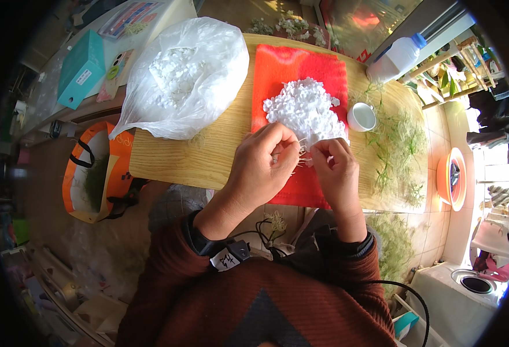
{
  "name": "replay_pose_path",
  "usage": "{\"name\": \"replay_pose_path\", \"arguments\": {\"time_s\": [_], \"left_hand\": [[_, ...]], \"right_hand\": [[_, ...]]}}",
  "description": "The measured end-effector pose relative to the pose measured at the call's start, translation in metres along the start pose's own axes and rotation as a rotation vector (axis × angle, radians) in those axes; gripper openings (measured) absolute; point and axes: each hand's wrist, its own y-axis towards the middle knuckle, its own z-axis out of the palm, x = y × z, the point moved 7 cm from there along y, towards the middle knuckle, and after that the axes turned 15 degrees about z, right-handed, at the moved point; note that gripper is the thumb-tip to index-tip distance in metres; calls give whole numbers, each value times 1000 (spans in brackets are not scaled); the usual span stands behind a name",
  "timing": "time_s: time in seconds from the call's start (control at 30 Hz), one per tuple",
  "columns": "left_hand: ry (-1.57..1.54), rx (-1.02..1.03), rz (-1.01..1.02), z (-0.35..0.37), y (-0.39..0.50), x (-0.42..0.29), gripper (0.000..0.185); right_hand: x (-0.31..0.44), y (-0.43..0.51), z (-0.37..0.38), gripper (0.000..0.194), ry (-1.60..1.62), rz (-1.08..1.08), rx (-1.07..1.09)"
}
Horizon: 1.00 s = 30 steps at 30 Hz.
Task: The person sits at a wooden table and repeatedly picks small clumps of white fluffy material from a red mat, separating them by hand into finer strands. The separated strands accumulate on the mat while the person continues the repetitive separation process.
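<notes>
Pale, thin artificial stems [302, 152] stick out between the thumb and fingers of my left hand [259, 169]. Close by on the right, my right hand [339, 169] pinches its thumb and fingertips together at the stem ends. Whether a small white piece sits in that pinch is too small to tell. Just beyond both hands lies a heap of small white artificial petals [300, 104], partly hidden by my fingers. Under the heap is a red cloth [295, 191], spread on a wood-grain table [185, 160].
A clear plastic bag [220, 52] of white pieces stands at left. Right of the cloth are a white cup [362, 118], green artificial sprigs [397, 147] and a blue-capped bottle [395, 58]. An orange bag [120, 160] sits below the table's left edge, and an orange basin [459, 184] stands far right.
</notes>
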Motion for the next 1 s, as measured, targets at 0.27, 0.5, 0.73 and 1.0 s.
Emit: {"name": "replay_pose_path", "arguments": {"time_s": [0.27, 0.5, 0.73, 1.0], "left_hand": [[73, 10, 86, 5, 1, -9, 6], [161, -40, 218, 7, 3, -18, 15], [325, -2, 302, 6, 5, -25, 15], [373, 44, 341, 9, 4, -25, 16]], "right_hand": [[-8, 0, 13, 7, 911, 322, 349], [-2, -3, 14, 7, 1072, 296, 456], [1, -3, 12, 6, 1063, 253, 441], [10, -6, 7, 5, 799, 96, 373]]}}
